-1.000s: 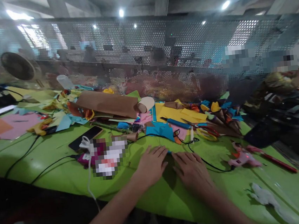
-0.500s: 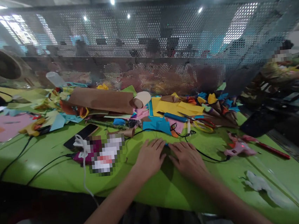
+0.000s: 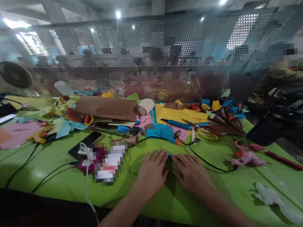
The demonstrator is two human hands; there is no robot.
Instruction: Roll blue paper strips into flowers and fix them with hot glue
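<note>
My left hand [image 3: 152, 172] lies palm down on the green table, fingers stretched forward. Beside it, my right hand [image 3: 191, 170] rests the same way, so that the fingertips of both nearly meet. Between them a small bit of something blue [image 3: 169, 155] shows, possibly paper; the fingers cover the rest. Just beyond the hands lie a blue paper sheet [image 3: 160, 133] and a black cable. A pair of scissors [image 3: 209, 133] with red and yellow handles lies farther right, near a blue cutter [image 3: 179, 124].
A pink glue gun [image 3: 248, 157] and a red pen-like stick [image 3: 286, 160] lie to the right, with crumpled white material [image 3: 269, 195] nearer. To the left are a dark phone [image 3: 86, 144] and a white cable. Brown paper [image 3: 108, 107] and coloured scraps line the back, before a perforated screen [image 3: 144, 39].
The view has tilted up a little, so the table and hands appear lower. Both hands keep nearly the same pose around the blue bit. A hand has appeared at the far left edge.
</note>
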